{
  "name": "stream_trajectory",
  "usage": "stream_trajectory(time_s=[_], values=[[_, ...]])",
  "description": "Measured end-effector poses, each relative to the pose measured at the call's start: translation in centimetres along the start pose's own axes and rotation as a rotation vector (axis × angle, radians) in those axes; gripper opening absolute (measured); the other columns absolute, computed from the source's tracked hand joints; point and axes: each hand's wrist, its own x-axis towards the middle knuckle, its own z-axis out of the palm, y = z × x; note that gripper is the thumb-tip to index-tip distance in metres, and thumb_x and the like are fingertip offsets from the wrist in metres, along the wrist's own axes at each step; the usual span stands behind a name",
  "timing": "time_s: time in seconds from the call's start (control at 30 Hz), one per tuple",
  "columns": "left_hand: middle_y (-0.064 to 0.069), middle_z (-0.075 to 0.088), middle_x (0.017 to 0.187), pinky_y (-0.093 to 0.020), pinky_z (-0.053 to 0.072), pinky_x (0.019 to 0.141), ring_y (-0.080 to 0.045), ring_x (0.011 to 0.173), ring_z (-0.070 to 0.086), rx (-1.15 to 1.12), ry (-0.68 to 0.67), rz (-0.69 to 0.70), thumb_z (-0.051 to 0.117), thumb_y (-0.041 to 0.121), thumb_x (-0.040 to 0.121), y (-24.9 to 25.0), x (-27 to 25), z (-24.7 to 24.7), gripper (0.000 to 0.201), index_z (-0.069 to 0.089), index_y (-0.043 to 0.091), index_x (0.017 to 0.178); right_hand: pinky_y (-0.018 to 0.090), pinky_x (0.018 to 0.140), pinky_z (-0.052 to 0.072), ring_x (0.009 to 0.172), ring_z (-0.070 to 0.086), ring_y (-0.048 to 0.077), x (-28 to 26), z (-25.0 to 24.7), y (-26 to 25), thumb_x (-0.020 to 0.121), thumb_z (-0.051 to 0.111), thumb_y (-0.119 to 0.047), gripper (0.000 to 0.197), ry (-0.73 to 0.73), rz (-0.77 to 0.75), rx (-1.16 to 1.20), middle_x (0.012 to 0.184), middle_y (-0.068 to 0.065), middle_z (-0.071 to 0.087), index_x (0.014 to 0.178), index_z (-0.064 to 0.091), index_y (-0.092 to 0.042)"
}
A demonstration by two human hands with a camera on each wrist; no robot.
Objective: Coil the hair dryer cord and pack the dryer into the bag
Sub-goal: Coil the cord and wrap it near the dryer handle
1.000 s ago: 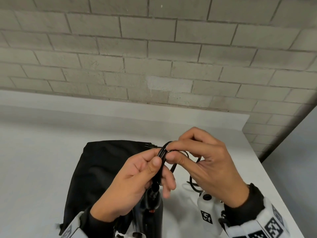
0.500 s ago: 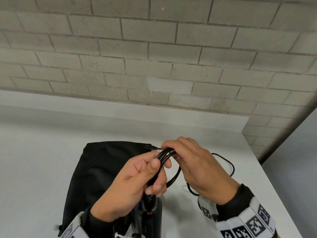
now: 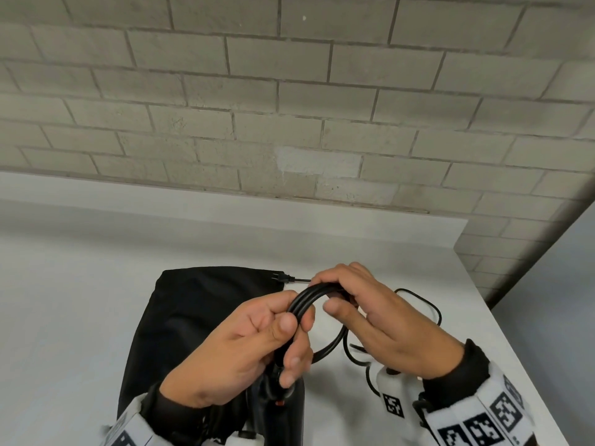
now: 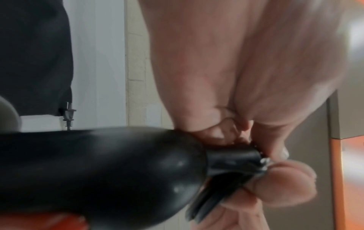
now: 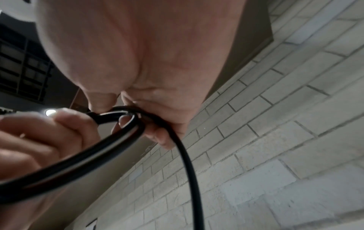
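The black hair dryer (image 3: 289, 410) hangs below my left hand (image 3: 257, 342), its rounded body (image 4: 98, 174) filling the left wrist view. That hand grips several loops of the black cord (image 3: 306, 300) by the dryer's cord end. My right hand (image 3: 363, 304) curls its fingers round the top of the same loops (image 5: 126, 118). A loose stretch of cord (image 3: 425, 304) trails over the table to the right. The plug (image 3: 280, 277) lies at the top right corner of the black bag (image 3: 199, 317), which lies flat on the table.
The white table (image 3: 80, 300) meets a grey brick wall (image 3: 289, 107) at the back. Its right edge (image 3: 515, 323) runs close beside my right wrist. A white marker block (image 3: 392, 400) sits under the right wrist.
My right hand has swung out to the right and back onto the bundle, laying another loop. The loops now arch wider between both hands, and more slack cord lies at the right.
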Motion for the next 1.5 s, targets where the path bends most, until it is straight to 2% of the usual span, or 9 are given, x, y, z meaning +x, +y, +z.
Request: stream_trajectory(time_s=[0.33,0.6,0.8,0.9,0.97,1.1,1.17,1.3,1.5], values=[[0.002,0.059,0.062,-0.036,0.042,0.065,-0.009,0.048,0.049,-0.052,-0.006,-0.007,0.06,0.036,0.096,-0.4,0.3,-0.2,0.028,0.057,0.008,0.098,0.015,0.078,0.041,0.089,0.052,0.01,-0.1,1.1,0.5,0.1,0.033,-0.044,0.029,0.156,0.05,0.107,0.09,-0.022,0.056,0.11,0.057,-0.03],[0.002,0.055,0.059,-0.03,0.049,0.066,-0.008,0.047,0.05,-0.143,0.182,0.101,0.065,0.039,0.093,-0.9,0.0,-0.6,0.026,0.061,0.013,0.094,0.036,0.095,0.049,0.097,0.065,0.012,-3.1,3.8,4.0,0.088,0.056,-0.051,0.032,0.106,0.363,0.396,0.091,-0.003,0.067,0.117,0.054,-0.037],[0.002,0.052,0.059,-0.029,0.053,0.069,-0.01,0.047,0.049,-0.167,0.364,0.174,0.074,0.042,0.084,-0.9,0.0,-0.8,0.029,0.065,0.016,0.093,0.012,0.09,0.041,0.1,0.061,0.001,-7.1,5.9,5.1,0.092,0.059,-0.039,0.02,-0.028,0.445,0.197,0.091,-0.018,0.066,0.111,0.056,-0.037],[0.002,0.052,0.061,-0.03,0.054,0.07,-0.01,0.048,0.049,-0.151,0.445,0.195,0.077,0.047,0.08,-0.9,-0.1,-1.0,0.034,0.065,0.018,0.093,0.019,0.086,0.049,0.098,0.064,0.004,-8.8,5.9,5.7,0.092,0.059,-0.033,0.011,0.112,0.437,0.15,0.098,-0.02,0.068,0.103,0.063,-0.034],[0.002,0.053,0.062,-0.03,0.055,0.071,-0.011,0.048,0.05,-0.14,0.474,0.201,0.078,0.048,0.078,-0.9,-0.2,-1.1,0.035,0.065,0.018,0.093,0.022,0.074,0.054,0.08,0.066,0.006,-9.7,5.4,6.0,0.088,0.06,-0.03,0.014,0.236,0.464,0.248,0.091,-0.014,0.069,0.098,0.068,-0.035],[-0.001,0.055,0.063,-0.031,0.056,0.075,-0.014,0.051,0.053,-0.127,0.492,0.193,0.078,0.049,0.077,-0.8,-0.2,-1.0,0.036,0.065,0.018,0.093,0.02,0.05,0.043,0.053,0.05,0.01,-10.6,4.0,5.1,0.078,0.068,-0.036,0.015,0.503,0.538,0.458,0.07,-0.003,0.062,0.091,0.071,-0.028],[-0.003,0.056,0.065,-0.032,0.054,0.076,-0.016,0.053,0.055,-0.096,0.484,0.181,0.078,0.049,0.078,-0.7,-0.1,-0.8,0.036,0.065,0.019,0.093,0.018,0.05,0.043,0.053,0.051,0.006,-10.7,3.1,4.7,0.082,0.07,-0.04,0.013,0.569,0.403,0.277,0.069,-0.01,0.063,0.083,0.072,-0.027],[-0.007,0.061,0.068,-0.031,0.05,0.07,-0.021,0.058,0.06,0.0,0.444,0.162,0.075,0.048,0.081,-0.4,0.2,-0.1,0.034,0.065,0.017,0.093,0.012,0.054,0.044,0.062,0.051,-0.005,-10.3,1.6,3.2,0.084,0.066,-0.032,0.017,0.449,0.114,-0.246,0.078,-0.019,0.063,0.088,0.078,-0.02],[-0.014,0.068,0.074,-0.03,0.054,0.071,-0.029,0.067,0.068,0.116,0.368,0.138,0.065,0.039,0.09,-0.2,0.6,0.7,0.026,0.063,0.013,0.096,0.016,0.04,0.042,0.045,0.054,0.011,-8.3,-0.2,0.0,0.086,0.063,-0.037,0.016,0.311,-0.071,-0.666,0.064,-0.012,0.063,0.081,0.077,-0.031]])
